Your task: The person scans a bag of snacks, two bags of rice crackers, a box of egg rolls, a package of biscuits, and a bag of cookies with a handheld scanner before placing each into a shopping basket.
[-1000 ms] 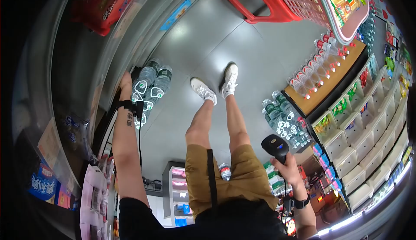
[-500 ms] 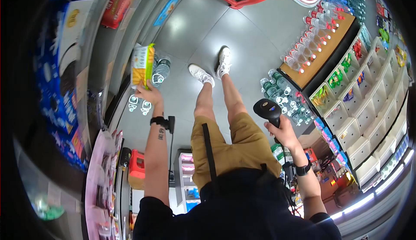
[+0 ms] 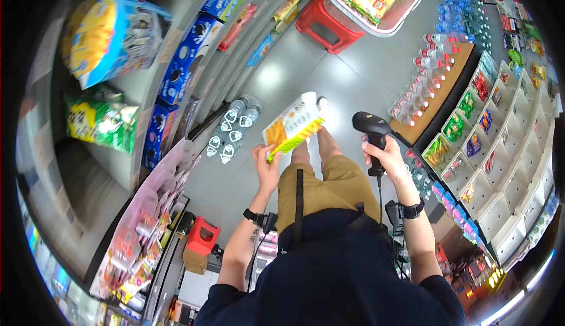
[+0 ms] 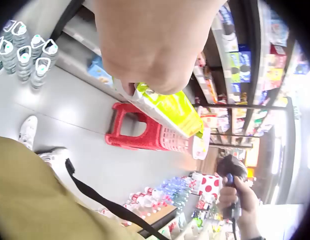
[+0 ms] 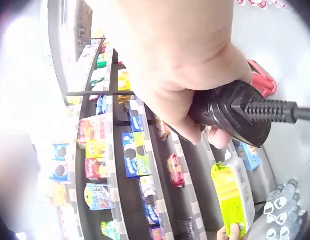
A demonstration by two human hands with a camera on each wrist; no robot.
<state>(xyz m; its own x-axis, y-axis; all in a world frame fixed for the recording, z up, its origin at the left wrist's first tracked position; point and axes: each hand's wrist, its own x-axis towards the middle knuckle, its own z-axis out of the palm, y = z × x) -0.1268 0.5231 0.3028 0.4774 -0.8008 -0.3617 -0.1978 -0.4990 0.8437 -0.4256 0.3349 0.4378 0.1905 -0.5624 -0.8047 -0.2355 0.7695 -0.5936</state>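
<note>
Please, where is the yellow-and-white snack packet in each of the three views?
Head view: the snack packet is near the centre, in the left hand.
Left wrist view: the snack packet is near the centre, below the hand.
Right wrist view: the snack packet is at lower right.
Shared landmark: the handled water bottles, left of centre, top left and bottom right, respectively.

The packet point(image 3: 293, 125) is white and yellow-green, the scanner point(image 3: 372, 125) black
</note>
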